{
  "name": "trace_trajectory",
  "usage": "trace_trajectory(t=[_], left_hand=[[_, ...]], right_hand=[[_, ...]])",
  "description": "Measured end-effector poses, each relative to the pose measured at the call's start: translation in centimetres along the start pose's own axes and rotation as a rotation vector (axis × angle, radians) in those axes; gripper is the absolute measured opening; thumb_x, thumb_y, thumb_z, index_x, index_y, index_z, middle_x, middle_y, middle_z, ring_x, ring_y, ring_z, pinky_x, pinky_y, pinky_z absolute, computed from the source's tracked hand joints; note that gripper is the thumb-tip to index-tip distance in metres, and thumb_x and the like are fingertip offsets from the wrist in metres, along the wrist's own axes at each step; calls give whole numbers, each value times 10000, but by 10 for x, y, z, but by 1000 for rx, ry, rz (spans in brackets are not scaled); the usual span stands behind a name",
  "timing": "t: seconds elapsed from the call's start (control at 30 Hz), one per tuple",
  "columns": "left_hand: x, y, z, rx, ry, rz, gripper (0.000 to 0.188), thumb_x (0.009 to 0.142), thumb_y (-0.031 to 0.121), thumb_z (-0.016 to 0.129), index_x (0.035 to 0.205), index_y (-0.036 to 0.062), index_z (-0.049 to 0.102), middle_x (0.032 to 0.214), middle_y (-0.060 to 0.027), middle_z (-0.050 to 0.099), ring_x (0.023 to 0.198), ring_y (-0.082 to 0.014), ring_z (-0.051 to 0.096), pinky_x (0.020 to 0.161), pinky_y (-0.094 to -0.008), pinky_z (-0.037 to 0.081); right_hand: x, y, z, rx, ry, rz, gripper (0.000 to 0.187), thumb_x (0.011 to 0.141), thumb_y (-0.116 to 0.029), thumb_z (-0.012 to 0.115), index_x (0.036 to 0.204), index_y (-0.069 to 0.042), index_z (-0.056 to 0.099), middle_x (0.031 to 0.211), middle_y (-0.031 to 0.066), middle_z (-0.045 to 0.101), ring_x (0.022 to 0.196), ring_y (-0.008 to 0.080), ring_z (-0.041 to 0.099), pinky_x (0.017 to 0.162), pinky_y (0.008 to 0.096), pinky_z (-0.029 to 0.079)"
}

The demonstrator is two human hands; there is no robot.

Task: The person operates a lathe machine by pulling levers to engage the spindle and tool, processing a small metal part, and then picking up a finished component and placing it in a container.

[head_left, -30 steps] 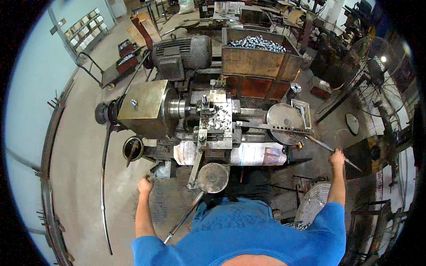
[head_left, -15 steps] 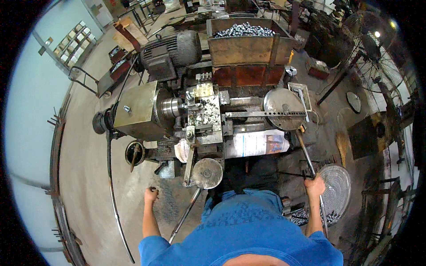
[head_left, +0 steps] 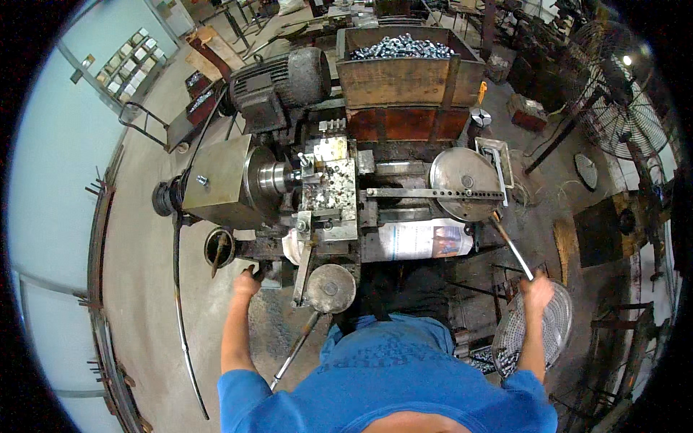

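Steel lever rod, shiny point(head_left: 514, 249), slopes from round grey metal disc point(head_left: 451, 169) into your right hand point(head_left: 538, 292), clamped round it. Smooth metal could slip, lever might swing. Left hand point(head_left: 246, 282): honestly can't tell.

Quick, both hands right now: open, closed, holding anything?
Left hand: can't tell whether it's open, closed or holding something.
Right hand: closed, holding the metal lever.

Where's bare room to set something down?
Bare floor between the rods along the left wall and the long bar, and between that bar and the left forearm. Crowded: the chip-strewn machine top, and rightward around the lever, right hand and perforated basket.
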State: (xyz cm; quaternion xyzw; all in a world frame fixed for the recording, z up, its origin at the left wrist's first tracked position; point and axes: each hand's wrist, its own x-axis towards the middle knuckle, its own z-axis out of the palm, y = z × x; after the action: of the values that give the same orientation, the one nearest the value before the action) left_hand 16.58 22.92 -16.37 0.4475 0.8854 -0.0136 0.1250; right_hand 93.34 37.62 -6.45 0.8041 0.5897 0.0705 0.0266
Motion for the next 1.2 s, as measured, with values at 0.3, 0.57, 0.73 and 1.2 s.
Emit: trace_trajectory(t=[0.3,0.57,0.73,1.2], left_hand=[[4,-6,85,32,53,-172,407,766,399,575,935,32,530,834,-180,626,758,-359,614,647,-431,498],[-18,3,28,36,-1,-7,366,746,368,631,925,54,573,869,-161,635,809,-302,620,690,-410,486],[-25,-38,-22,-289,-191,-79,386,745,321,648,1006,43,586,864,-177,633,796,-301,618,691,-396,478],[-161,-65,-140,-161,509,-424,489,709,428,663,950,11,582,666,-172,601,677,-361,604,637,-424,465]], right_hand=[[177,-32,8,-106,18,190,506,691,-249,568,1164,-90,489,1178,131,492,1152,285,415,965,497,294],[132,-87,-24,149,185,-192,621,592,-121,621,1184,-13,470,1217,165,483,1145,315,435,966,450,334],[87,-230,-132,888,200,-733,482,553,-129,675,1016,-18,597,1044,178,588,994,315,546,873,372,433],[-38,-528,-209,221,153,-1501,200,596,-225,608,708,-68,661,773,127,641,831,278,583,776,359,424]])
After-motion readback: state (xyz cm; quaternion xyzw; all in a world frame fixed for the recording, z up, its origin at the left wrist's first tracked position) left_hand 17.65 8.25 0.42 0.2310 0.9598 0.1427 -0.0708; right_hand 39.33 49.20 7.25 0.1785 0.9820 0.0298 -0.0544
